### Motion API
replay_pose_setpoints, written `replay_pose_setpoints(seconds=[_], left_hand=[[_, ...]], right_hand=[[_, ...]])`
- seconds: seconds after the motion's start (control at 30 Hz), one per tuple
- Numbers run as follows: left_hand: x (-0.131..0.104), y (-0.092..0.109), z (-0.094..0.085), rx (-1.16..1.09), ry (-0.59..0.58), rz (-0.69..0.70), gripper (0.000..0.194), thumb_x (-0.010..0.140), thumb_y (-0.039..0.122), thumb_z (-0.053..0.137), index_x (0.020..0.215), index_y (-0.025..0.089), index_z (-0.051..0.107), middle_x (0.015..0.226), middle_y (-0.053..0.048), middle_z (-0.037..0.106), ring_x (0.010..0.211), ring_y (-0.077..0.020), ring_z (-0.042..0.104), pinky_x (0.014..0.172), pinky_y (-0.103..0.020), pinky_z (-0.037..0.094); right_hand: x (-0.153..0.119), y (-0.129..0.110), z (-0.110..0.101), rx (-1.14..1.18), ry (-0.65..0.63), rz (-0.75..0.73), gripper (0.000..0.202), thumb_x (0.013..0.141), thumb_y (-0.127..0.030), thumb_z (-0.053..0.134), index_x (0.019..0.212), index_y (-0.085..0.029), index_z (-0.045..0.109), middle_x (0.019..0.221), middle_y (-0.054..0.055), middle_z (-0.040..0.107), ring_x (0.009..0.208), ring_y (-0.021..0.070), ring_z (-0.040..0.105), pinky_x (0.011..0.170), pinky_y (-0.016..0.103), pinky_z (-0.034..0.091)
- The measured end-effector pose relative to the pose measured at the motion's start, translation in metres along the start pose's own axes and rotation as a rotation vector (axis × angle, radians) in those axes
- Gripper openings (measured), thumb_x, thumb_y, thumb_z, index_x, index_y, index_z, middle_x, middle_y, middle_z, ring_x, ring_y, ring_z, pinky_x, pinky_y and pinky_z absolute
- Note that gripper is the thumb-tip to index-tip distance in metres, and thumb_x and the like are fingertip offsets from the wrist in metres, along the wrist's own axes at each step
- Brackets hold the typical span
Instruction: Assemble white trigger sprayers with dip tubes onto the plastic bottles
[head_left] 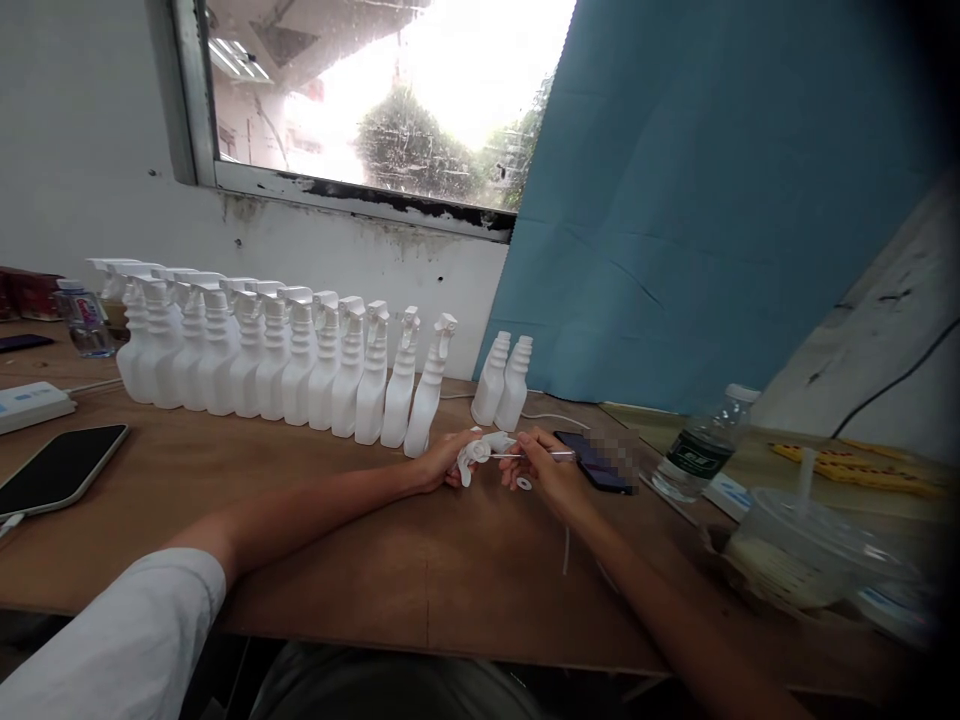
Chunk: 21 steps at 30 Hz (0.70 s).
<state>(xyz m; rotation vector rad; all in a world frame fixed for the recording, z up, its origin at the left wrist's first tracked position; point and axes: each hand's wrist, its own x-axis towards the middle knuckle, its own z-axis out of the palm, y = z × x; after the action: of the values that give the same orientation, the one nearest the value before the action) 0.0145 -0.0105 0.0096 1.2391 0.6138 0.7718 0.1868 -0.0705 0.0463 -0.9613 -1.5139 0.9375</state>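
Note:
My left hand (448, 459) is closed round a white spray trigger head (474, 455) above the brown table (360, 560). Fingers of my right hand (541, 465) pinch a thin tool with a pale handle (562, 456), whose metal shaft points left to the trigger head. A small white ring (523, 484) shows by the lower fingers of my right hand; whether they hold it is unclear. Behind my hands stand two white bottles without trigger heads (514, 385). A long row of white spray bottles (300, 365) with trigger heads stands at the back left.
A dark phone (600, 465) lies just right of my right hand. Further right are a water bottle (694, 450) and a clear plastic cup with a straw (802, 545). Another phone (60, 468), a power strip (31, 403) and a water bottle (86, 322) are at the left.

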Motion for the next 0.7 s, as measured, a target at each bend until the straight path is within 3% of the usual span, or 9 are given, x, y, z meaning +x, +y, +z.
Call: replay_pose_setpoints(seconds=[0.1,0.2,0.3,0.37,0.47,0.6,0.7], left_hand=[[0.002,0.002,-0.002,-0.046,-0.01,-0.023,0.053,0.082,0.068,0.046,0.068,0.017,0.047,0.051,0.003,0.047,0.034,-0.0048,0.027,0.037,-0.019,0.012],[0.003,0.004,-0.003,-0.105,-0.033,-0.07,0.053,0.086,0.067,0.039,0.07,0.017,0.047,0.051,0.003,0.045,0.035,-0.0051,0.026,0.038,-0.019,0.011],[0.003,0.004,-0.001,-0.128,-0.013,-0.07,0.054,0.091,0.065,0.033,0.073,0.016,0.047,0.051,0.002,0.045,0.035,-0.0053,0.026,0.039,-0.019,0.01],[0.003,0.004,0.001,-0.125,0.006,-0.053,0.054,0.091,0.066,0.031,0.078,0.016,0.048,0.053,0.003,0.046,0.036,-0.0054,0.027,0.039,-0.018,0.013],[0.005,0.001,0.001,-0.161,-0.028,-0.012,0.052,0.092,0.064,0.033,0.085,0.015,0.05,0.06,0.001,0.051,0.038,-0.0065,0.034,0.039,-0.018,0.021],[0.011,-0.005,-0.001,-0.202,-0.008,0.088,0.029,0.088,0.042,0.05,0.099,0.015,0.048,0.072,-0.001,0.058,0.045,-0.011,0.05,0.046,-0.024,0.039],[0.015,-0.01,0.001,-0.166,0.066,0.134,0.03,0.081,0.025,0.061,0.104,0.016,0.045,0.076,-0.001,0.061,0.053,-0.0133,0.058,0.056,-0.027,0.046]], right_hand=[[0.0,0.005,0.002,-0.063,-0.049,-0.075,0.035,0.088,-0.055,0.052,0.079,-0.022,0.058,0.076,0.005,0.07,0.061,0.0191,0.067,0.058,0.034,0.057],[-0.001,0.005,-0.002,-0.277,-0.117,-0.27,0.029,0.09,-0.049,0.052,0.09,-0.024,0.066,0.098,0.008,0.07,0.087,0.0226,0.069,0.077,0.038,0.058],[-0.001,0.003,-0.008,-0.52,-0.189,-0.483,0.03,0.09,-0.044,0.056,0.11,-0.026,0.069,0.128,0.01,0.061,0.115,0.0265,0.06,0.098,0.043,0.049],[-0.001,0.002,-0.012,-0.602,-0.275,-0.526,0.033,0.09,-0.041,0.057,0.118,-0.027,0.068,0.135,0.009,0.058,0.124,0.028,0.054,0.108,0.048,0.04],[0.0,0.003,-0.015,-0.585,-0.291,-0.478,0.03,0.09,-0.042,0.058,0.113,-0.028,0.071,0.128,0.007,0.064,0.123,0.0287,0.056,0.111,0.048,0.037],[0.004,0.007,-0.026,-0.462,-0.052,-0.374,0.043,0.09,-0.056,0.049,0.094,-0.024,0.077,0.112,0.01,0.072,0.102,0.03,0.066,0.097,0.047,0.048],[0.007,0.009,-0.039,-0.428,0.084,-0.315,0.057,0.093,-0.06,0.037,0.084,-0.02,0.076,0.089,0.012,0.076,0.078,0.0279,0.07,0.078,0.046,0.055]])
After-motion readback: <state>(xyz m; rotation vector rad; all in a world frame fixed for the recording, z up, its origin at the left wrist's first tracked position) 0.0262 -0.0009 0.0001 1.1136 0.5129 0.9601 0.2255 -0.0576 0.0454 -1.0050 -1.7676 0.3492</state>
